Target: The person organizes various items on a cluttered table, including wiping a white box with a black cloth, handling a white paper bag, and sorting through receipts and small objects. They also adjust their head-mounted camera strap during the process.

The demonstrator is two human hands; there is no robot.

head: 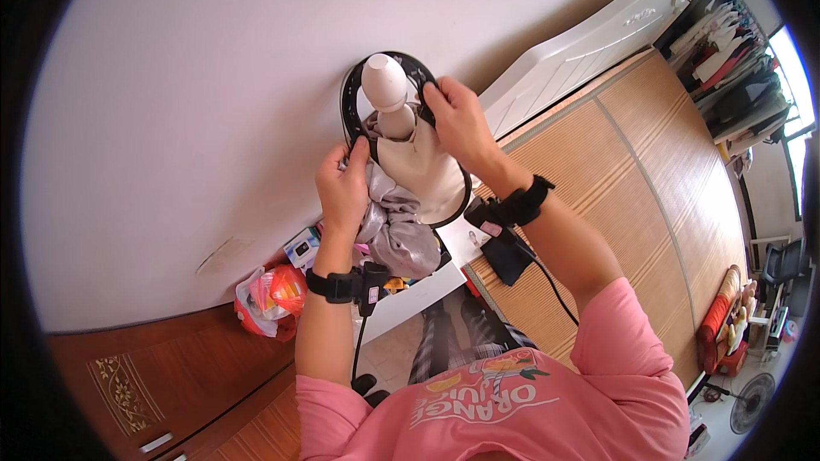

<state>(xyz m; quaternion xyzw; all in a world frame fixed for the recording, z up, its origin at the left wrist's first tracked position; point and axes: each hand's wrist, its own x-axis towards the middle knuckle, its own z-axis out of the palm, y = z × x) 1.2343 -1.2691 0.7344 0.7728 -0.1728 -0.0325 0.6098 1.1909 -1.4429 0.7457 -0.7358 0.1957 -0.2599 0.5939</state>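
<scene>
My left hand (344,189) and my right hand (462,125) pinch opposite sides of the black band of what looks like a cream sun hat (426,169). The band loops around the white turned bedpost finial (385,83), which pokes up through the opening. Gathered grey satiny cloth (400,230) hangs from the hat's left side, beside my left wrist. A dark trim follows the hat's lower edge. The fingertips are partly hidden behind the band. Each wrist wears a black strap with a small cabled box.
Below the hat, a white drawer (410,307) stands pulled out with small items inside. A red plastic bag (272,298) lies left of it. To the right are a bed with a woven mat (615,173), its white headboard (576,45) and a dark folded cloth (506,259).
</scene>
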